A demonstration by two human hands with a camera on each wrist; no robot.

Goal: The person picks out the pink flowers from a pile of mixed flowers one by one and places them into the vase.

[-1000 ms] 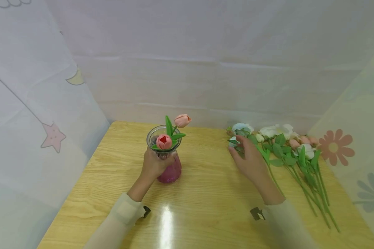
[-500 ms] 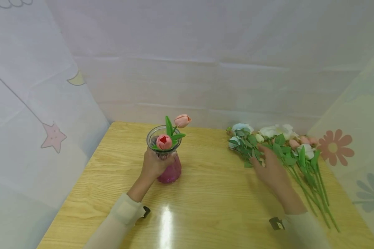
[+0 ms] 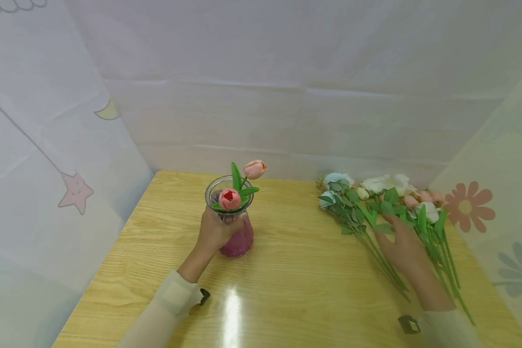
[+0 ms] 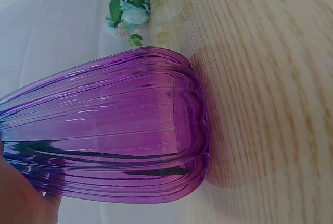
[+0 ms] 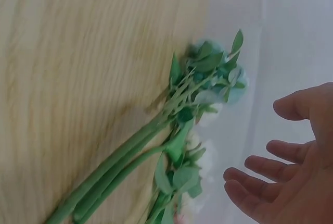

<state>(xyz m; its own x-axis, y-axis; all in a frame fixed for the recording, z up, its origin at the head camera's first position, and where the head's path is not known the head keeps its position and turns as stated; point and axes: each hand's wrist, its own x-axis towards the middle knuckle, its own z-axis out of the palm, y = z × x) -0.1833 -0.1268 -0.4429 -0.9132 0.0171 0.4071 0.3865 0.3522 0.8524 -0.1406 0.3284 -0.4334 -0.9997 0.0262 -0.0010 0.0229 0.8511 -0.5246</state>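
My left hand (image 3: 216,231) grips the neck of a ribbed glass vase (image 3: 240,240), tinted purple toward its base, which stands on the table. Two pink tulips (image 3: 229,198) with green leaves poke out of its mouth. In the left wrist view the purple vase (image 4: 114,125) fills the middle, with part of the left hand (image 4: 23,198) at its neck. Over the flower stems on the right is my right hand (image 3: 403,247), holding nothing. Its fingers spread loosely in the right wrist view, where the hand (image 5: 291,172) hangs beside the pale blue flowers (image 5: 237,86) and their green stems (image 5: 112,164).
Several artificial flowers lie along the table's right side: blue blooms (image 3: 338,180), white blooms (image 3: 376,184) and pink buds (image 3: 425,195), stems pointing toward the front. A pale cloth backdrop (image 3: 261,111) encloses the wooden table (image 3: 287,290) at the back and sides.
My right hand has moved from the blue flowers rightward and nearer, across the stems, uncovering the blue flowers' leaves and stems. The left hand and vase have stayed in place.
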